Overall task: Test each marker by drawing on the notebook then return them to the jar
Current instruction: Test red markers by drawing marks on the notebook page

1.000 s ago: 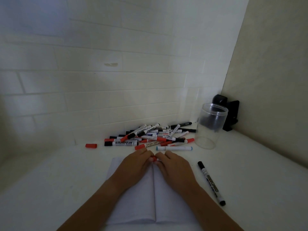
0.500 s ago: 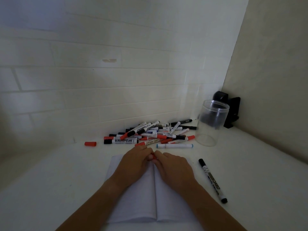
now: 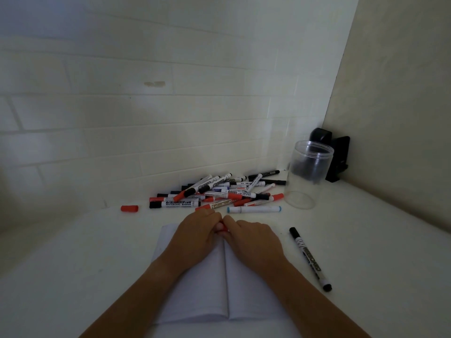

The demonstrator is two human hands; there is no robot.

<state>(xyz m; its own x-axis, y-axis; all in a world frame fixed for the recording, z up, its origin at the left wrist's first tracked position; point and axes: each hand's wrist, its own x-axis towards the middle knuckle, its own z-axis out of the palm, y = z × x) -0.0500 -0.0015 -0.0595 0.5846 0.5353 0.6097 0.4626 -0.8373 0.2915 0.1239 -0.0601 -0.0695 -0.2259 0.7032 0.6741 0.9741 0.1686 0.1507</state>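
Observation:
An open white notebook (image 3: 195,301) lies on the white table in front of me. Over its top edge my left hand (image 3: 197,237) and my right hand (image 3: 253,242) meet, both closed on a red marker (image 3: 222,229); only a small red part shows between the fingers. A pile of red, black and blue markers (image 3: 219,191) lies behind the hands near the wall. The clear plastic jar (image 3: 306,174) stands upright at the back right and looks empty. A white marker with blue ends (image 3: 253,209) lies just beyond my hands.
A black whiteboard marker (image 3: 310,258) lies right of the notebook. A loose red cap (image 3: 129,208) sits at the left of the pile. A black object (image 3: 338,157) stands in the corner behind the jar. White brick wall behind, beige wall on the right.
My hands stay together on the red marker over the notebook's top edge; they have barely shifted. The view has tilted slightly.

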